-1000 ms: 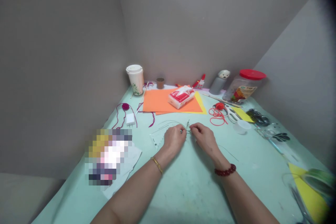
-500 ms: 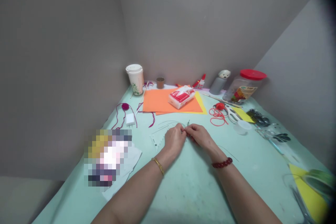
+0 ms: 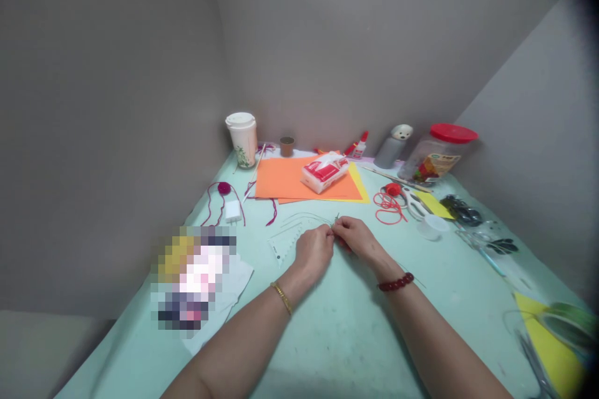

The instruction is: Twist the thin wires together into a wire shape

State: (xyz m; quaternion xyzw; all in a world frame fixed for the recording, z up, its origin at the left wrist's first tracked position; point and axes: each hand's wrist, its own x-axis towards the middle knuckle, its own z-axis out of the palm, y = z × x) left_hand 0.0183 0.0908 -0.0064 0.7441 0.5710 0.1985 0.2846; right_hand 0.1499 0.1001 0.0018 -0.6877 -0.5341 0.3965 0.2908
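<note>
My left hand [image 3: 316, 252] and my right hand [image 3: 356, 238] meet fingertip to fingertip low over the middle of the table. Both are closed in a pinch on a thin wire [image 3: 336, 217], whose small greenish end sticks up by the right fingers. The rest of it is hidden by the fingers. A clear set square [image 3: 283, 245] lies flat just left of my left hand. Fine loose wires [image 3: 304, 214] curve over the table behind it. Another thin strand pokes out by my right wrist.
Behind are orange paper [image 3: 281, 179], a tissue pack [image 3: 326, 172], a lidded cup [image 3: 242, 140] and a jar [image 3: 435, 156]. At right lie red cord [image 3: 390, 208], scissors [image 3: 414, 204] and a green roll [image 3: 568, 324]. Purple yarn [image 3: 224, 188] and a white charger [image 3: 233, 211] are at left.
My right hand has shifted and turned slightly at the fingertips, covering more of the wire. My left hand stays nearly in place, still pinching. The camera view has moved a little.
</note>
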